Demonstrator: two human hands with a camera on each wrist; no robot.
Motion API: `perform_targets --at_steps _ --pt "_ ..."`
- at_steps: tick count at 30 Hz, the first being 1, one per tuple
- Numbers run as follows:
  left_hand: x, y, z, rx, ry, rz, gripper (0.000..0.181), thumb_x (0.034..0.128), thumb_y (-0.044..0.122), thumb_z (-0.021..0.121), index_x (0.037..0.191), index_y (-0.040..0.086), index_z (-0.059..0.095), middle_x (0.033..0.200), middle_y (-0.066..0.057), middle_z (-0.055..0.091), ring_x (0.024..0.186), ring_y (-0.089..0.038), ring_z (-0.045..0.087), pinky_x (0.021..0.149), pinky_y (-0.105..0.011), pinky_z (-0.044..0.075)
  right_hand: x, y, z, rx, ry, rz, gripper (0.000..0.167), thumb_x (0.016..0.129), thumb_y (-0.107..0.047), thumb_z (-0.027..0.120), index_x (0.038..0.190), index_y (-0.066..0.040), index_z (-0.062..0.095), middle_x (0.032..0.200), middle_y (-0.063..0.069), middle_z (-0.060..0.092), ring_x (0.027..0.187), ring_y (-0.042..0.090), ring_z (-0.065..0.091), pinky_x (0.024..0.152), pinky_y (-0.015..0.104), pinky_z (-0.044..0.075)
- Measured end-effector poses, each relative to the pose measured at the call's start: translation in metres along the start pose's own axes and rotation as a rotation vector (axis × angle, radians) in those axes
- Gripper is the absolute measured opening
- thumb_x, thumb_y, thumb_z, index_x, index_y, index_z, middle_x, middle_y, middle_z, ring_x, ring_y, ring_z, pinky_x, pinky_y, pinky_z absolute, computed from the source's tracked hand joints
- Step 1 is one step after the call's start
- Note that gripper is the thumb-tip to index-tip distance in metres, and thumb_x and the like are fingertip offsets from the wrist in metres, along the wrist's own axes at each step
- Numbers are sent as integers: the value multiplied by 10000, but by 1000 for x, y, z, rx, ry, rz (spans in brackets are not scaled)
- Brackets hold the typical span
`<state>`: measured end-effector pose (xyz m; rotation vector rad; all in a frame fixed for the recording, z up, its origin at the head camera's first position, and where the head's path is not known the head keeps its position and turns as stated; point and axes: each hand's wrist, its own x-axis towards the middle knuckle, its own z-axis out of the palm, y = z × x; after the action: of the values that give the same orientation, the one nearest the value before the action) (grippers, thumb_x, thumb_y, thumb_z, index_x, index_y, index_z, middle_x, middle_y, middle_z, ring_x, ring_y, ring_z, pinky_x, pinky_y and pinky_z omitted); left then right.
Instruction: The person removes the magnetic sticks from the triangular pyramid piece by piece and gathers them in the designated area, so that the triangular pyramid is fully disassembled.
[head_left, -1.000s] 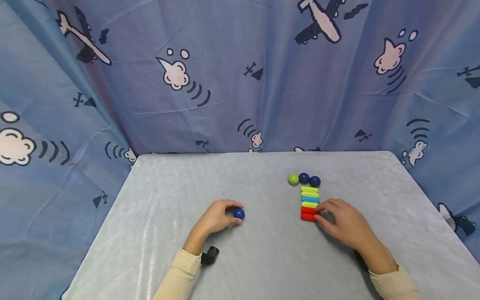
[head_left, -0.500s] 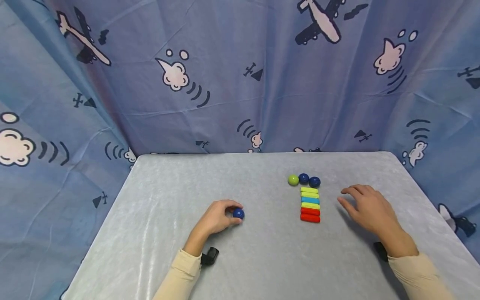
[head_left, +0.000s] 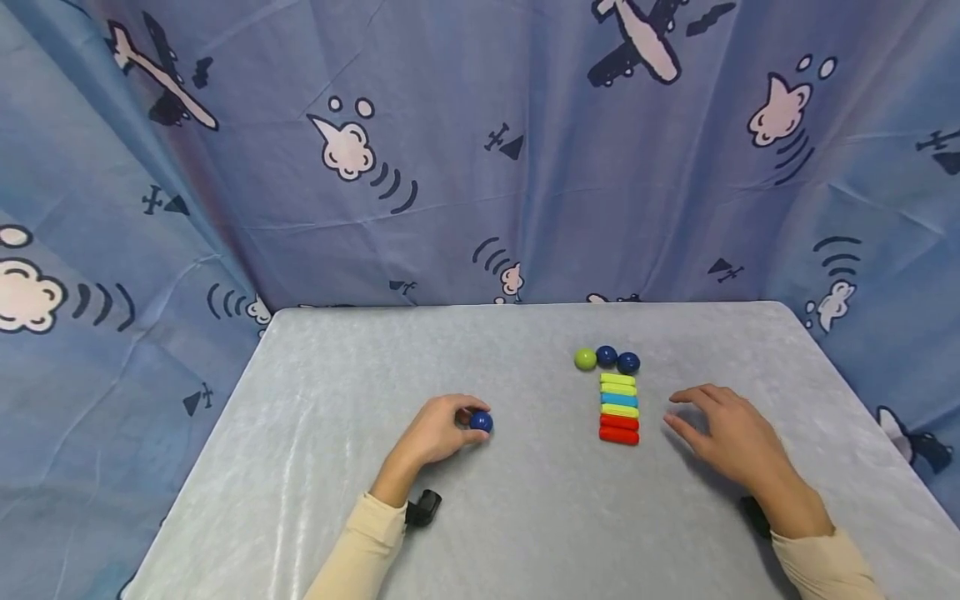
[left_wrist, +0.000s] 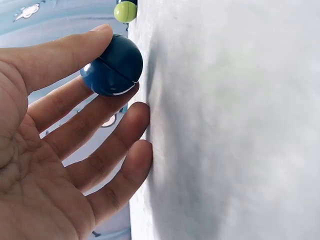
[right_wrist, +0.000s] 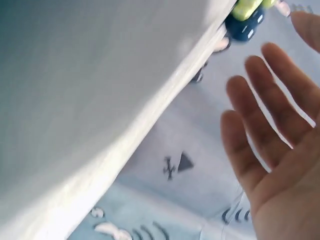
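My left hand [head_left: 437,432] pinches a dark blue ball [head_left: 482,422] between thumb and fingers, left of the table's middle. In the left wrist view a seam runs across the ball [left_wrist: 113,66], and the lower fingers are spread beneath it. To the right of a column of short coloured sticks [head_left: 618,400], my right hand [head_left: 738,437] hovers with nothing in it, its fingers relaxed. Yellow-green sticks lie at the column's far end, with a blue one among them. Two red sticks [head_left: 619,429] form the near end.
Just beyond the sticks, a green ball [head_left: 585,359] and two dark blue balls [head_left: 628,362] sit in a short row. A pale grey cloth covers the table [head_left: 360,358]. Behind it hangs a blue curtain [head_left: 450,167] printed with planes and clouds.
My right hand has let go of the near red sticks and drawn away to the right, then drifted slightly back left. The left hand and its ball have shifted slightly right and away.
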<state>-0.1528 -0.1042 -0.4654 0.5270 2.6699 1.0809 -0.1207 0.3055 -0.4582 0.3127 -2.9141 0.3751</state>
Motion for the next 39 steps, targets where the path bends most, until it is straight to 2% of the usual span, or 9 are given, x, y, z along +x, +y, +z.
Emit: perform_targets --at_steps 4,8,13,19,28,33,39 --pt "5 5 1 -7 -7 -5 367 835 234 813 1184 170 720 1051 -22 718 944 -154 647 808 -329 518 -4 -15 5 55 31 -145 281 807 -272 821 1039 -139 735 1016 55 726 977 298 673 861 537 527" --pt "13 10 5 -13 -14 -14 368 837 236 811 1188 172 719 1013 -11 711 908 -136 630 764 -304 506 -6 -29 8 65 -14 -233 252 779 -252 849 1005 -198 752 961 -44 725 892 191 684 806 464 562" --pt "27 17 9 -16 -7 -3 361 838 225 810 1182 158 722 1011 -29 720 893 -138 637 745 -284 503 -5 -36 8 59 -75 -228 207 788 -243 842 974 -219 753 968 -49 725 897 182 681 818 455 564" --pt "47 30 12 -26 -11 6 367 834 223 814 1182 151 722 1066 -60 723 888 -155 639 700 -267 504 -4 -36 10 53 -92 -216 213 796 -219 835 991 -198 752 956 -43 725 877 175 674 808 440 568" --pt "79 45 21 -64 21 -17 364 834 224 817 1183 173 730 1155 -42 715 920 -145 658 691 -230 500 -3 -37 12 46 -80 -199 183 797 -199 832 961 -197 749 934 -45 723 844 155 670 781 426 568" --pt "96 50 27 -78 54 -31 357 820 206 829 1164 173 739 1140 -33 714 925 -149 655 696 -220 496 -4 -38 13 44 -64 -200 175 797 -198 832 951 -191 749 911 -60 718 807 122 654 754 405 561" --pt "116 57 33 -51 48 -40 369 804 201 844 1157 174 737 1133 -24 718 934 -146 656 736 -219 496 -4 -38 14 44 -58 -201 169 803 -200 827 950 -206 745 902 -84 710 787 81 633 739 382 554"
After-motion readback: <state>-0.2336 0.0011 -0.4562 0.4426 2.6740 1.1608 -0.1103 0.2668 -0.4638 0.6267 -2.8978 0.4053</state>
